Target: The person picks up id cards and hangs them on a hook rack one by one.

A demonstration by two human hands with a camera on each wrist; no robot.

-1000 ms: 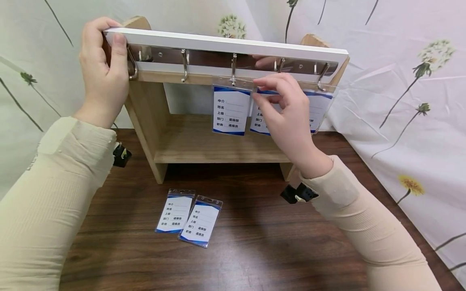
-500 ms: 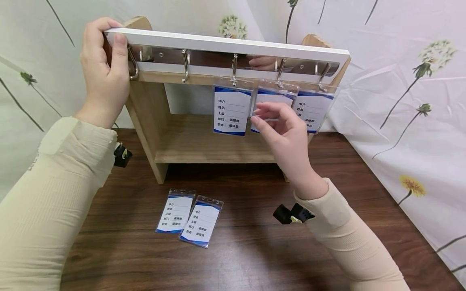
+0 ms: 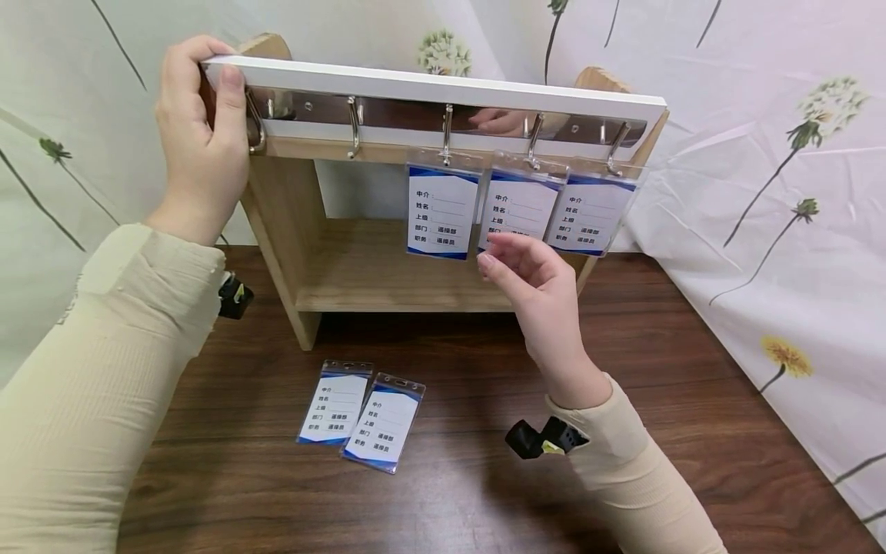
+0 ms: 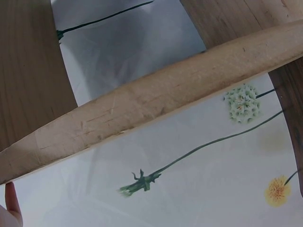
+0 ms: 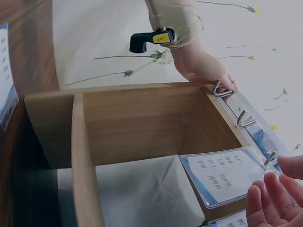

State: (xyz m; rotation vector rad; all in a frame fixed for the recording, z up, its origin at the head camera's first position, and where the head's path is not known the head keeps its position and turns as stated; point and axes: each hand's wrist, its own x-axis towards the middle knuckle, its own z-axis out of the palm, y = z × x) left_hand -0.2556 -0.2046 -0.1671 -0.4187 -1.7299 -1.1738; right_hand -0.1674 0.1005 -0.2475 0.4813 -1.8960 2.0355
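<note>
Right hand (image 3: 543, 296) near hooked badge (image 3: 521, 201), long axis near-vertical

a creased, pale backdrop sheet (image 3: 692, 154) is hanging behind and beside the worktop (image 3: 443, 500), showing printed white dandelion heads (image 3: 832, 108), slender dark stems (image 3: 549, 45) and a yellow bloom (image 3: 785, 355). it is looking greenish leftward, pinkish rightward. the dark brown, wood-grained worktop is gleaming softly in the foreground.
</note>
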